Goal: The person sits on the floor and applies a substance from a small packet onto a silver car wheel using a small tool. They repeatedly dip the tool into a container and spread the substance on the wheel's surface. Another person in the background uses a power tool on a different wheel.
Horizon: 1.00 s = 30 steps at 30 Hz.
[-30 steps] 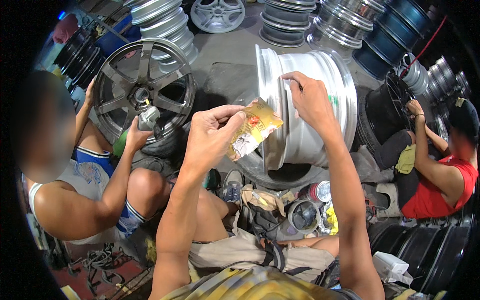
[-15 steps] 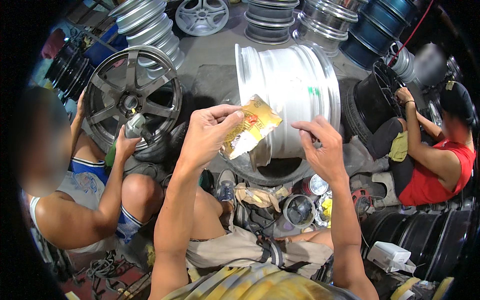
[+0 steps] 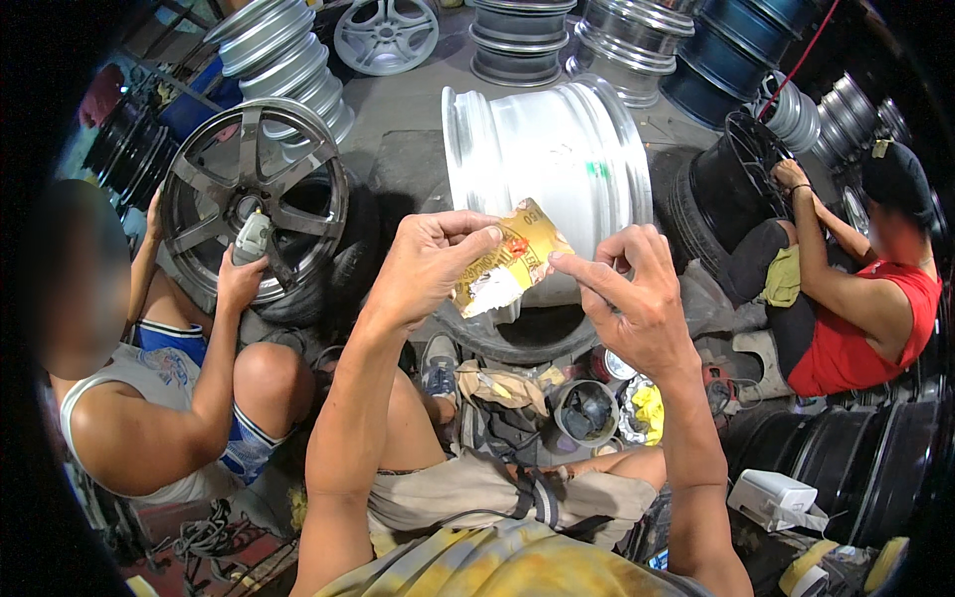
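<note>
My left hand (image 3: 433,264) pinches a torn, yellow printed piece (image 3: 517,254) with a white crumpled patch, held up over a silver wheel rim (image 3: 537,144) that lies on its side on a tyre (image 3: 477,343). My right hand (image 3: 627,294) touches the piece's right edge with a fingertip, other fingers bent and apart. The rim has a small green mark on its barrel.
A person at left holds a grey tool (image 3: 251,239) at a dark spoked wheel (image 3: 199,169). A person in red (image 3: 865,358) works on a black wheel (image 3: 716,189). Rim stacks (image 3: 512,40) stand behind. A bucket (image 3: 585,413) and black rims (image 3: 826,468) lie nearby.
My right hand left the rim and moved down, then onto the yellow piece's right edge. The view shifted slightly, so the rim appears further left.
</note>
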Motion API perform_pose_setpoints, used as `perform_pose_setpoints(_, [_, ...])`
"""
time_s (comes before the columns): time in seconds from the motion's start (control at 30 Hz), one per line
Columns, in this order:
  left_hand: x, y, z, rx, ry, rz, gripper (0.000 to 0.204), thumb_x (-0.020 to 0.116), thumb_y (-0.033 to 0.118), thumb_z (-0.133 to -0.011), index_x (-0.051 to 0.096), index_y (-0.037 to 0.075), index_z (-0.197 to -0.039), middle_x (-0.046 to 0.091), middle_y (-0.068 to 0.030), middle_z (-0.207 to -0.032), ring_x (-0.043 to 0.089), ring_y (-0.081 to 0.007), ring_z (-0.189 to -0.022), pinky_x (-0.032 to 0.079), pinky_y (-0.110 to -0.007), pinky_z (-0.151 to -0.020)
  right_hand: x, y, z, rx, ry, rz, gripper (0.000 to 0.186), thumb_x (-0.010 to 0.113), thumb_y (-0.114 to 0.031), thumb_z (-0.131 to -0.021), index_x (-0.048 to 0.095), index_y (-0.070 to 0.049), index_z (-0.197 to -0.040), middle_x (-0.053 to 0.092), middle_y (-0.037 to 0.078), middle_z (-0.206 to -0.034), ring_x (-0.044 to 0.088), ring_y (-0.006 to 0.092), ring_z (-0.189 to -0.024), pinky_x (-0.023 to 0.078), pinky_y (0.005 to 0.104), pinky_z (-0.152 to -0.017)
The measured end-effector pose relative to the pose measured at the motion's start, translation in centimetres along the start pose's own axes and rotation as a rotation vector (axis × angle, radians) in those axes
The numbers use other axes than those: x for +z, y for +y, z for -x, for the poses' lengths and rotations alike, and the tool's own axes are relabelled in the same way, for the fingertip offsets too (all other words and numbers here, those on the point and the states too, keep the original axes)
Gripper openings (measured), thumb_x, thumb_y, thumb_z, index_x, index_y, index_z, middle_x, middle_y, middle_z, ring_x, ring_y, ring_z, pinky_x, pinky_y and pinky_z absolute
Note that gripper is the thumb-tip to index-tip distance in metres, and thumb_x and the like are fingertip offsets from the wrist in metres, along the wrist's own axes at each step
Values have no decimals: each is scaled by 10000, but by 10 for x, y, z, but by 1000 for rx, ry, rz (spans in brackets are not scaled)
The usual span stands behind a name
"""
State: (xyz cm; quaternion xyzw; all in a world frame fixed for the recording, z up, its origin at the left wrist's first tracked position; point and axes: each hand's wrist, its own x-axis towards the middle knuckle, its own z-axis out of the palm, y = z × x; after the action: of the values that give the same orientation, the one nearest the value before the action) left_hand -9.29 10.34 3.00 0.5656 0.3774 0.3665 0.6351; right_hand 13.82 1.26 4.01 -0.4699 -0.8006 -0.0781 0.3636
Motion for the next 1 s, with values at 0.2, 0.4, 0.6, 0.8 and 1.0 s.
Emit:
perform_pose_setpoints(0.2, [-3, -9, -5, 18, 12, 76, 229, 697, 99, -933, 711, -76, -1080, 734, -104, -924, 680, -84, -775, 553, -208, -686, -2, 0, 3, 108, -76, -161, 273, 634, -12, -799, 749, -115, -1024, 502, 65, -867, 529, 230, -825, 434, 377, -751])
perform_pose_setpoints(0.4, [-3, -4, -1, 62, 65, 91, 229, 694, 93, -933, 704, -78, -1085, 730, -89, -909, 668, -65, -770, 543, -204, -677, -25, 65, -26, 277, -74, -29, 255, 596, 2, -853, 742, -75, -1048, 511, 95, -880, 553, 230, -869, 465, 361, -807])
perform_pose_setpoints(0.6, [0, 1, 2, 89, 69, 60, 226, 697, 95, -930, 708, -80, -1072, 725, -81, -886, 650, -53, -746, 529, -197, -656, -10, 122, -56, 177, -165, 171, 284, 590, -59, -881, 752, -122, -1105, 520, 93, -921, 537, 254, -936, 432, 383, -904])
perform_pose_setpoints(0.8, [-4, 2, 3, 98, 54, 41, 233, 704, 105, -927, 710, -77, -1073, 725, -77, -877, 650, -54, -742, 525, -194, -653, 0, 126, -59, 63, -155, 273, 303, 624, -57, -853, 758, -144, -1110, 511, 86, -917, 531, 242, -923, 422, 374, -849])
perform_pose_setpoints(1.0, [-8, 0, 4, 112, 60, 50, 223, 701, 105, -929, 717, -73, -1063, 722, -66, -857, 638, -45, -723, 518, -196, -640, -5, 110, -37, -7, -199, 358, 310, 657, -40, -797, 754, -129, -1078, 505, 75, -907, 529, 228, -916, 414, 359, -809])
